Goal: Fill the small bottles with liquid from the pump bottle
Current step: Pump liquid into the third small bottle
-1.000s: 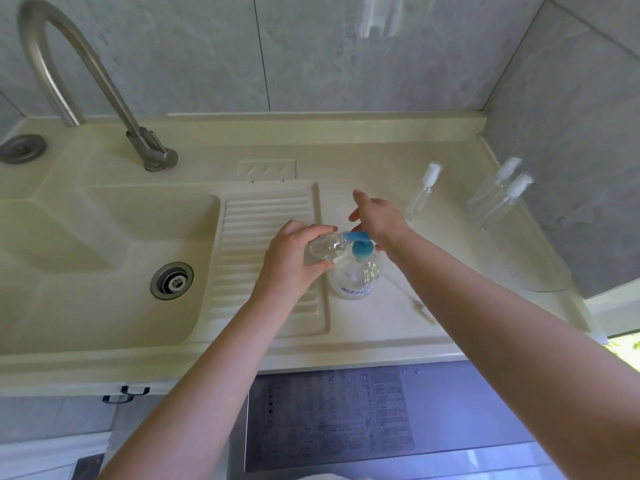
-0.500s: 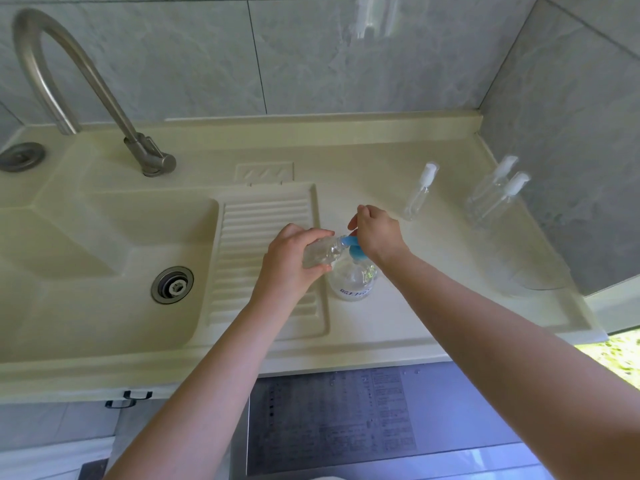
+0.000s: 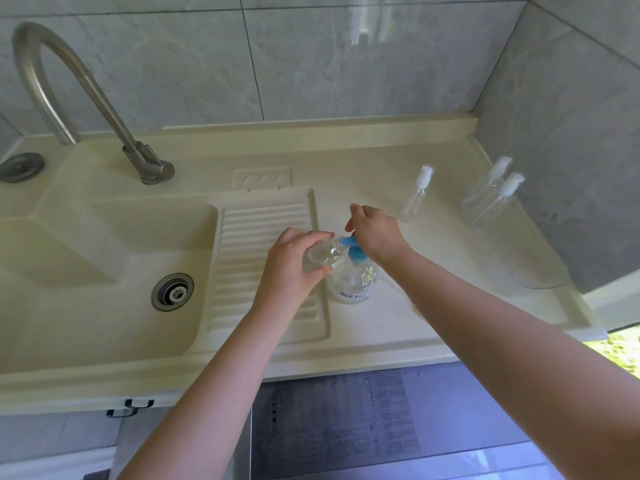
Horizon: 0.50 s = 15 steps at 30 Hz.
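The left hand (image 3: 294,268) grips a small clear bottle (image 3: 320,255), tilted on its side with its open mouth against the blue spout of the pump bottle (image 3: 351,278), which stands on the cream counter (image 3: 398,317) just right of the ribbed drainboard (image 3: 266,254). The right hand (image 3: 375,230) rests over the blue pump head, fingers loosely spread. A capped spray bottle (image 3: 415,194) stands behind it; two more (image 3: 491,195) lean by the grey tiled wall. A steel tap (image 3: 86,98) arches over the basin (image 3: 104,271) with its drain (image 3: 172,292)

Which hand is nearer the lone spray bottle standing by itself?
Right. The right hand sits on the pump bottle just left of the spray bottle; the left hand is farther left.
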### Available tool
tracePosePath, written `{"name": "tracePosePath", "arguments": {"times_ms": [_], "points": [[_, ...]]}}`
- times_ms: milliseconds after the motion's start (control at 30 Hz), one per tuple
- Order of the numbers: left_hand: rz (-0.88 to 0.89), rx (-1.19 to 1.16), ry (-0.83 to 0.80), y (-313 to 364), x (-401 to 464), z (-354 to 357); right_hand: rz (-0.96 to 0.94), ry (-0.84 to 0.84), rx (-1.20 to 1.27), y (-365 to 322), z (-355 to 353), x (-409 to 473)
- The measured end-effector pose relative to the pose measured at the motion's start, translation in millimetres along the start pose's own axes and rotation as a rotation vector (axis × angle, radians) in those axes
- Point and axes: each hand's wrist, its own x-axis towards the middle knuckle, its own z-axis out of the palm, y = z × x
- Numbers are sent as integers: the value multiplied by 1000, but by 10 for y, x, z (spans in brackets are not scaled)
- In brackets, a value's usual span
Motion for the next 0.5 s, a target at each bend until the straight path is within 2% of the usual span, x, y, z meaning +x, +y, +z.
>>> {"name": "tracePosePath", "arguments": {"times_ms": [167, 333, 500], "points": [[-8, 13, -18, -53, 9, 17, 10, 79, -25, 50, 84, 3], [-2, -5, 1, -19, 18, 10, 28, -8, -4, 3, -11, 43], [-4, -4, 4, -17, 22, 8, 29, -18, -26, -3, -13, 81]]}}
